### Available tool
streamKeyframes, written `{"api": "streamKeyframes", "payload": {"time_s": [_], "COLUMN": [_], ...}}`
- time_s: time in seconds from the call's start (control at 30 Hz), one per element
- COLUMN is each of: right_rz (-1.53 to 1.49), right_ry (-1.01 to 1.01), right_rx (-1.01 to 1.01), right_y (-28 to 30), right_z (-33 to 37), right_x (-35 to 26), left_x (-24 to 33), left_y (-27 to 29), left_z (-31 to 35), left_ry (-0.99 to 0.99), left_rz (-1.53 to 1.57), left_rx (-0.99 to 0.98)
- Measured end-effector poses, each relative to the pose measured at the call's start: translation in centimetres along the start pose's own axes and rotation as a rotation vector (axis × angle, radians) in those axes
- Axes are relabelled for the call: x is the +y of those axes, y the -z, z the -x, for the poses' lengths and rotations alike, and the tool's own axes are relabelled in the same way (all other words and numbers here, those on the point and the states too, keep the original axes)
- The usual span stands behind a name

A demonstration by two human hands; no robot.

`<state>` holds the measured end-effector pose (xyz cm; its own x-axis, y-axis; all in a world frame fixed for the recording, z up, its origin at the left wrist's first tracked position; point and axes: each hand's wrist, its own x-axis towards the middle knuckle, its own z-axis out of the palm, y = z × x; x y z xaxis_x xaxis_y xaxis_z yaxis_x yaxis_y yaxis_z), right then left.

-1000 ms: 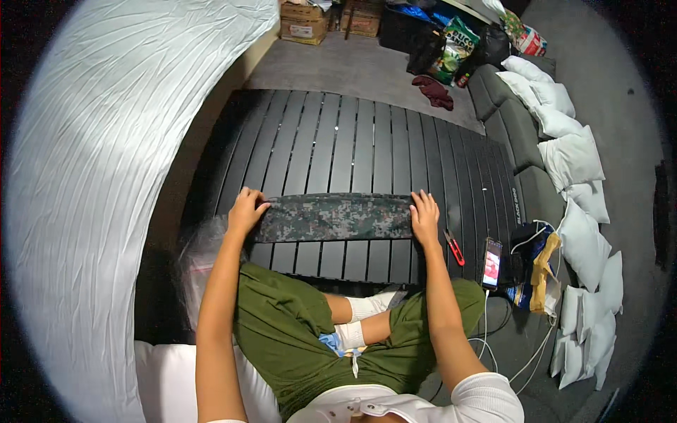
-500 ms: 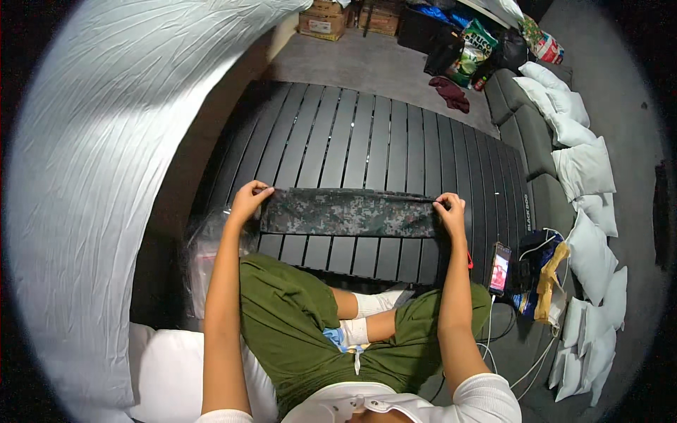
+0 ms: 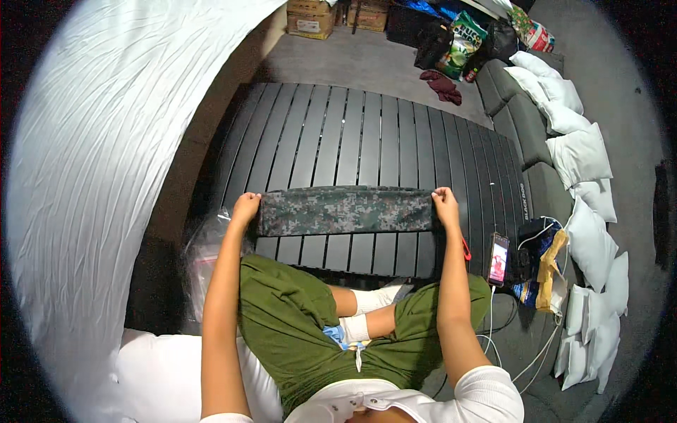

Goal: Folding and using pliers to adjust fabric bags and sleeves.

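A long folded strip of dark digital-camouflage cloth [image 3: 347, 211] lies across the black slatted table [image 3: 352, 134] in front of my crossed legs. Its far edge is pinched at the left corner by my left hand [image 3: 247, 206]. At the opposite corner, my right hand [image 3: 445, 206] grips the same edge between thumb and fingers. Between the two hands the cloth is spread flat, its far edge bowing slightly away from me. The fingertips of my left hand are partly hidden from view.
A phone [image 3: 498, 259] with a lit screen and a white cable stands right of my knee. Clear plastic bags [image 3: 204, 257] lie at the left. White cushions [image 3: 578, 155] line the grey sofa [image 3: 525, 130]. A pale sheet [image 3: 120, 141] hangs at the left; cardboard boxes [image 3: 310, 21] stand far back.
Both hands keep their hold on the cloth's far corners. My left fingers have curled in more closely, and the far edge now bows outward. The whole view has shifted slightly.
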<state>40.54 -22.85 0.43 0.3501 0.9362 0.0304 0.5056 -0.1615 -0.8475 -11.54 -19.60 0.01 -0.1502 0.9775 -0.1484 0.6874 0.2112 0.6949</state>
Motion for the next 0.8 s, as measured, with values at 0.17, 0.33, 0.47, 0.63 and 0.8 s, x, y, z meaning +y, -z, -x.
{"api": "streamKeyframes", "payload": {"time_s": [0.17,0.33,0.47,0.63,0.8], "right_rz": [0.451,0.564,0.588,0.729,0.797], "right_ry": [0.213,0.347,0.522,0.56,0.515], "right_rx": [0.176,0.34,0.324,0.004,0.145], "right_y": [-2.0,-2.0,-2.7,-5.8,-4.4], "right_z": [1.9,2.4,3.7,5.0,4.7], "right_x": [-1.8,-2.5,-4.5,-4.0,-2.2], "left_x": [-0.1,1.8,5.6,7.0,5.7], "left_y": [-0.9,-0.3,-0.2,-5.2,-5.7], "left_z": [0.8,1.6,3.9,5.4,3.8], "left_ry": [0.024,0.091,-0.026,0.06,-0.011], "left_rz": [-0.13,-0.115,-0.254,-0.324,-0.473], "left_rx": [0.135,0.09,0.182,0.061,-0.03]}}
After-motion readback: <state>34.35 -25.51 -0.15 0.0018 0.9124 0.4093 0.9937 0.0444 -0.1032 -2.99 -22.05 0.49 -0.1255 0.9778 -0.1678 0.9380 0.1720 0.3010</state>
